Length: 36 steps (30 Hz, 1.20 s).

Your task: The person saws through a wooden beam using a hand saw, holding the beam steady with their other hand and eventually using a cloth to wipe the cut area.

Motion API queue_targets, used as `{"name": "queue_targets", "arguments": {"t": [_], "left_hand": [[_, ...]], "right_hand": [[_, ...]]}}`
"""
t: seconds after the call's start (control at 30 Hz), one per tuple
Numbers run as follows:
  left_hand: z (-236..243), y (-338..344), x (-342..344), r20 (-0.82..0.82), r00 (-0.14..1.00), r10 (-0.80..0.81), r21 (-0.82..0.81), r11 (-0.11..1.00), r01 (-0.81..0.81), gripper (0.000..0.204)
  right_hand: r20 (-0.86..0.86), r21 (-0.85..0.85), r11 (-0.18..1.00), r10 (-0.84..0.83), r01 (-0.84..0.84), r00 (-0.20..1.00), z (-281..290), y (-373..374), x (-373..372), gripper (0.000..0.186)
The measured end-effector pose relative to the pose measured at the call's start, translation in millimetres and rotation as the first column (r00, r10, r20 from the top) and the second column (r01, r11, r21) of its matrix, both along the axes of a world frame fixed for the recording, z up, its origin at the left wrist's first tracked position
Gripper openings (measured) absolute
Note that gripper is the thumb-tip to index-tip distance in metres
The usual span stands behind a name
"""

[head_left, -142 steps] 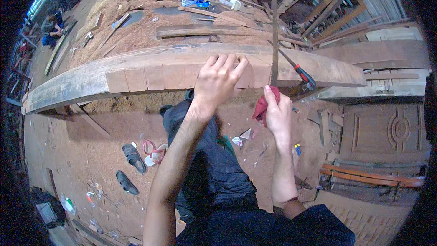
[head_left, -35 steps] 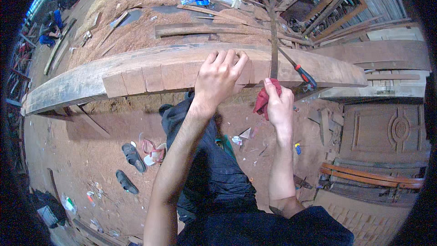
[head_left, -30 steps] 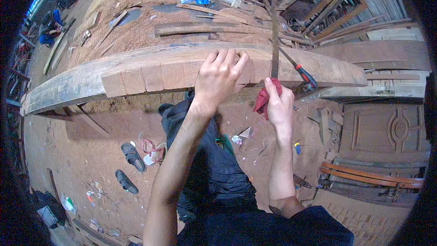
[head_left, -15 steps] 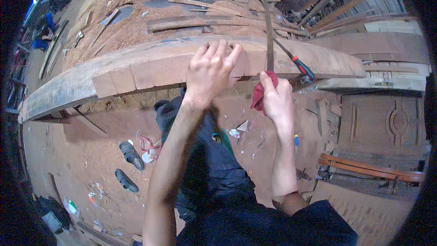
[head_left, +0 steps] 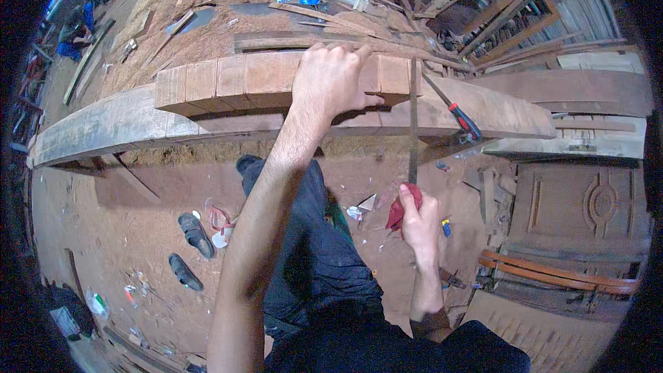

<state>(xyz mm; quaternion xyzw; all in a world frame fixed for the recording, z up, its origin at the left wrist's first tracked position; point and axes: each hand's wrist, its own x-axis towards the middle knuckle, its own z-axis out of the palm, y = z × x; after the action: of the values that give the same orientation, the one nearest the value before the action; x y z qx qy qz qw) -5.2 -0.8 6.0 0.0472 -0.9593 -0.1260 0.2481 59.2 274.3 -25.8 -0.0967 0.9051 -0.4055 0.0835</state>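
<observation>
Across a thick timber beam [head_left: 103, 121] rests a shorter wood block [head_left: 266, 77] with several thin cross lines on its faces. My left hand [head_left: 330, 79] is wrapped over the block, its thumb against the near side. In my right hand [head_left: 421, 220] is a narrow saw, held through a red cloth [head_left: 406, 206] bunched around its near end. The saw blade [head_left: 414, 135] runs away from me and meets the block near its right end. Right of the blade, a tool with a red and black handle [head_left: 464, 121] lies on the beam.
Sawdust and loose wood strips [head_left: 324, 17] cover the ground beyond the beam. A carved door panel [head_left: 580, 200] lies at the right. Sandals [head_left: 197, 235] and litter are on the floor at left. Another person [head_left: 74, 38] is at the far left.
My right hand has drawn the saw back toward my body. The block now sits higher and farther from me on the beam, with my left hand still on it.
</observation>
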Motion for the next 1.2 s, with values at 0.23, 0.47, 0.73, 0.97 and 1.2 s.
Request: {"name": "queue_targets", "arguments": {"t": [0.23, 0.47, 0.73, 0.97, 1.2], "left_hand": [[-12.7, 3.8, 11.3, -0.118, 0.993, -0.016, -0.073, 0.997, 0.007, 0.07], [-33.4, 24.1, 29.4, -0.223, 0.975, -0.004, -0.214, 0.976, -0.045, 0.058], [-37.3, 29.5, 36.4, -0.248, 0.968, -0.028, -0.183, 0.983, -0.018, 0.04], [-33.9, 30.3, 37.3, -0.231, 0.973, -0.016, -0.187, 0.982, -0.028, 0.041], [-35.1, 29.2, 36.9, -0.246, 0.969, -0.02, -0.196, 0.98, -0.029, 0.04]], "right_hand": [[0.07, -0.21, 0.977, 0.042, -0.026, 0.997, 41.7, -15.7, -21.2, 0.044], [-0.06, -0.069, 0.998, -0.003, -0.001, 0.998, 42.5, -55.9, -63.4, 0.047], [-0.004, -0.102, 0.995, 0.005, -0.005, 1.0, 28.8, -56.9, -69.2, 0.046], [-0.028, -0.086, 0.996, 0.009, -0.011, 1.0, 32.7, -60.2, -68.0, 0.047], [-0.105, -0.021, 1.0, 0.014, -0.016, 0.994, 24.6, -57.4, -70.7, 0.046]]}}
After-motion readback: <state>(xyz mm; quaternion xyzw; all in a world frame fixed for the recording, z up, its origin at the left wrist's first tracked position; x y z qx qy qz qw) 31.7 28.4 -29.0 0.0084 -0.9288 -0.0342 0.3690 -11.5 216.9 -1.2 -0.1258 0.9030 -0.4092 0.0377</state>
